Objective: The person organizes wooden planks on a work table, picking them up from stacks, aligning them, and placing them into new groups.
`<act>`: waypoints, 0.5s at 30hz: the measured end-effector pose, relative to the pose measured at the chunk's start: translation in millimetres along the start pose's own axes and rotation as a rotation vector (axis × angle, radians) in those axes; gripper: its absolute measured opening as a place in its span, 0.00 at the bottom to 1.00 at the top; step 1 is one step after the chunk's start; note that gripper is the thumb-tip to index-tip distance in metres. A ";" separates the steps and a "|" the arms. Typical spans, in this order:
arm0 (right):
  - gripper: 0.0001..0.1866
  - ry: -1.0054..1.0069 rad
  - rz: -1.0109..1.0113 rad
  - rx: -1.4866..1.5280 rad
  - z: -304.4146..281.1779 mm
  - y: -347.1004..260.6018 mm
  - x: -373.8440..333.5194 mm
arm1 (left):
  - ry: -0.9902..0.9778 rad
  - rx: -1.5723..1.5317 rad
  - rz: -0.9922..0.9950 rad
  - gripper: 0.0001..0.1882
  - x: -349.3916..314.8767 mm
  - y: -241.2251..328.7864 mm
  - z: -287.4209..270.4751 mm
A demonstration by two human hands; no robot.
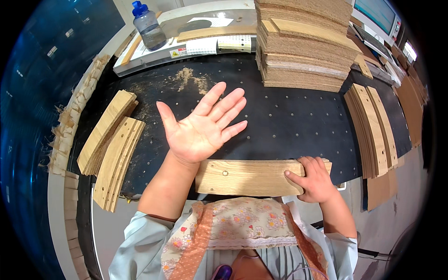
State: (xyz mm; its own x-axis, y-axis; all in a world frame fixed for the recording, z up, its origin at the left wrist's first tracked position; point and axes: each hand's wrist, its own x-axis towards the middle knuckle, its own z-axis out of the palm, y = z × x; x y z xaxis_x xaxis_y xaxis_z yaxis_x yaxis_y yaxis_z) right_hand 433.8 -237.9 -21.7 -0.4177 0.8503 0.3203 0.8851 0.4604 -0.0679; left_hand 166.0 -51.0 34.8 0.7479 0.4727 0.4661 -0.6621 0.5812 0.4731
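My left hand (198, 128) is raised over the dark work surface, palm up with the fingers spread, and nothing lies in it. In front of my body, along the near edge, lies a light wood-grain board (252, 177) with small round holes at its left end. Another board end shows beyond its right end. My right hand (313, 179) grips the board's right end, thumb on the top face and fingers bent over the far edge. What the fingertips touch underneath is hidden.
Stacked board strips (119, 158) lie at the left, more strips (371, 130) at the right. A tall panel pile (303, 51) stands at the back. Sawdust (189, 79) is scattered on the dark studded table (280, 128). A blue-capped bottle (150, 32) and a monitor (375, 16) are farther off.
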 end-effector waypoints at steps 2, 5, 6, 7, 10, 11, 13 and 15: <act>0.35 -0.003 -0.001 -0.004 0.1 0.5 -0.6 | 0.015 -0.010 0.009 0.54 -1.5 -0.9 0.8; 0.37 -0.004 -0.006 0.000 1.1 1.6 -0.6 | 0.054 -0.010 0.038 0.53 -4.9 -0.3 -1.4; 0.38 0.002 -0.005 0.005 1.5 2.2 -0.2 | 0.070 -0.007 0.050 0.52 -6.1 -0.2 -3.1; 0.39 0.007 -0.004 0.011 1.8 2.1 -0.4 | 0.075 -0.024 0.060 0.51 -8.7 0.8 -8.3; 0.40 -0.018 -0.003 0.016 1.1 2.8 -0.3 | 0.082 -0.092 0.115 0.48 -15.7 2.6 -26.1; 0.40 -0.031 0.005 0.020 0.5 2.7 0.4 | 0.094 -0.112 0.159 0.48 -16.5 3.0 -25.7; 0.41 -0.054 0.022 0.028 -1.1 2.3 1.8 | 0.119 -0.148 0.246 0.47 -18.2 4.6 -22.3; 0.40 -0.064 0.018 0.036 -1.4 3.6 2.1 | 0.119 -0.192 0.316 0.47 -20.0 6.5 -16.3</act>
State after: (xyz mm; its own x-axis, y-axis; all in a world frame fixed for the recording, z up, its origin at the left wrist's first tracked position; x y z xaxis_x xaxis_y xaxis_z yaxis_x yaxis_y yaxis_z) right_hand 436.4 -234.8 -19.9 -0.4153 0.8724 0.2578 0.8850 0.4530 -0.1074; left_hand 147.5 -45.9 16.4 0.5164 0.7152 0.4710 -0.8482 0.5030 0.1662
